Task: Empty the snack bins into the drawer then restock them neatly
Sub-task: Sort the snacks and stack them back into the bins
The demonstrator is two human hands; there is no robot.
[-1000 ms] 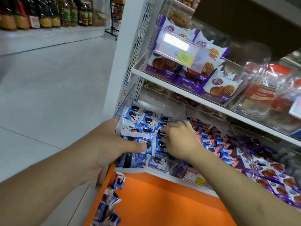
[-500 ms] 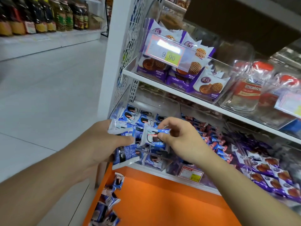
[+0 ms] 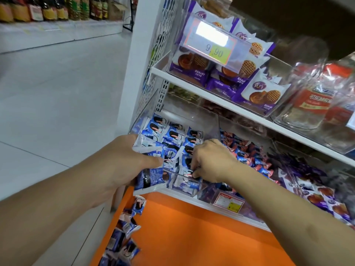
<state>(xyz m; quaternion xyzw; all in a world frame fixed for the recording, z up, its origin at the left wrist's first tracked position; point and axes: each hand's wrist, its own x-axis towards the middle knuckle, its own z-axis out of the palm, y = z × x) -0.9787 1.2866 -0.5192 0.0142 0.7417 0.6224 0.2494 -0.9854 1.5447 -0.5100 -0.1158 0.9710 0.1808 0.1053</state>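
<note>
far left, bottles [image 3: 57, 10] line a distant shelf across the floor [image 3: 57, 93], no part of this job. your left hand [image 3: 123, 162] grips a small stack of blue cookie packets [image 3: 151, 175] at the front left corner of the clear snack bin [image 3: 192, 121], thumb lying across the top packet and the other fingers wrapped underneath out of sight; it looks like you hold them there as a ready supply so the other hand can draw from close by. inside the bin, blue packets [image 3: 172, 135] already stand in tidy overlapping rows toward the back, so restocking seems well along while the front row is unfinished. below, the orange drawer [image 3: 192, 231] stands pulled out, and a few loose packets [image 3: 126, 233] lie along its left edge, probably the stock waiting to go back in. your right hand [image 3: 211, 160] reaches down into the front of the bin, fingers curled and pressed onto a packet there; whether they pinch it or only tuck it flat cannot be told. to the right, a neighbouring bin of red and blue packets [image 3: 247, 150] sits touching the first, then purple ones [image 3: 317, 189]. on the shelf above, waffle biscuit packs [image 3: 265, 93] fill a bin behind a price tag [image 3: 215, 43].
</note>
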